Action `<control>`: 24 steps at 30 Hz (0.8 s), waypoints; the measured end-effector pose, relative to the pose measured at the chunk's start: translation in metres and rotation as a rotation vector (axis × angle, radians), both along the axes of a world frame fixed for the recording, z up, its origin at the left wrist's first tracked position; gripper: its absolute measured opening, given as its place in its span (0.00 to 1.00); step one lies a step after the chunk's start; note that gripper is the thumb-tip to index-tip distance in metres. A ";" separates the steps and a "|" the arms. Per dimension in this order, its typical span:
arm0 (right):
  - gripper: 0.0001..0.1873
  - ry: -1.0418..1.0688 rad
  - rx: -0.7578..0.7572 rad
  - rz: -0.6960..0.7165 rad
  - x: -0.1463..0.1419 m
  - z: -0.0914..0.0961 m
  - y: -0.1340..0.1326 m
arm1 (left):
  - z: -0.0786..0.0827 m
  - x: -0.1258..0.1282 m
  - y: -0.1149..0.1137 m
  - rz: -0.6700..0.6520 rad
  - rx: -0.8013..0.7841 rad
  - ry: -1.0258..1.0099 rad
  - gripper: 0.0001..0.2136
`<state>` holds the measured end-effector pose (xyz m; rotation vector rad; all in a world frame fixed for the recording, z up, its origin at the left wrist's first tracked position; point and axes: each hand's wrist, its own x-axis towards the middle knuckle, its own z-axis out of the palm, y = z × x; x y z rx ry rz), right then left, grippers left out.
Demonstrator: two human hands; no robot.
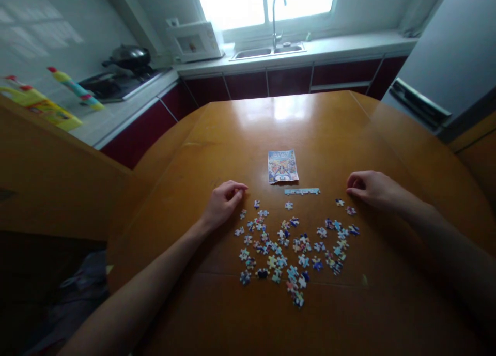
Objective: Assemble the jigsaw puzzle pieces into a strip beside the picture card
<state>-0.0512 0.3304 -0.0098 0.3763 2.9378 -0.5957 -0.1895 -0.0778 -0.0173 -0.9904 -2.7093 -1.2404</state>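
My left hand (223, 203) rests on the table, left of the loose jigsaw pieces (274, 247). Its fingers are loosely curled, thumb and forefinger close together, and nothing shows in them. On the other side, my right hand (370, 189) lies on the tabletop with fingers curled in, also with nothing visible in it. A dark-and-white jigsaw piece (340, 202) is nearest to it. Between the hands runs a narrow strip of joined jigsaw pieces (302, 191). Just above that strip lies a picture sheet (282, 166) with a colourful cartoon print.
The wooden table (232, 139) has cut corners. Beyond it are a counter with a sink (253, 52), a tap (274, 20) and a white microwave (196, 42). At left stand a wok (129, 58) and yellow bottles (46, 107); a fridge (453, 51) is at right.
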 end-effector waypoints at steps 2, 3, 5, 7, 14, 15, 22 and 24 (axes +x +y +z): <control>0.05 -0.001 -0.005 0.002 0.000 -0.001 0.001 | 0.002 0.000 -0.001 -0.014 0.000 -0.011 0.09; 0.05 0.006 -0.005 0.005 0.000 -0.002 0.002 | 0.003 0.000 -0.001 -0.022 -0.002 -0.015 0.09; 0.06 0.021 -0.007 0.014 -0.001 -0.003 0.004 | 0.007 0.002 -0.002 -0.038 -0.007 -0.025 0.09; 0.06 0.023 -0.008 0.015 -0.001 -0.005 0.006 | 0.010 0.003 -0.003 -0.056 -0.017 -0.032 0.09; 0.06 0.001 -0.006 0.003 -0.002 -0.006 0.008 | 0.016 0.003 -0.009 -0.188 -0.064 0.046 0.06; 0.06 -0.012 -0.009 0.001 -0.002 -0.005 0.008 | 0.016 0.003 -0.010 -0.197 -0.071 0.058 0.06; 0.06 0.042 -0.001 -0.032 0.001 0.007 -0.003 | 0.017 0.011 -0.007 -0.289 -0.115 0.136 0.07; 0.06 0.159 -0.010 -0.048 0.005 0.013 -0.014 | 0.018 0.014 -0.004 -0.305 -0.112 0.155 0.06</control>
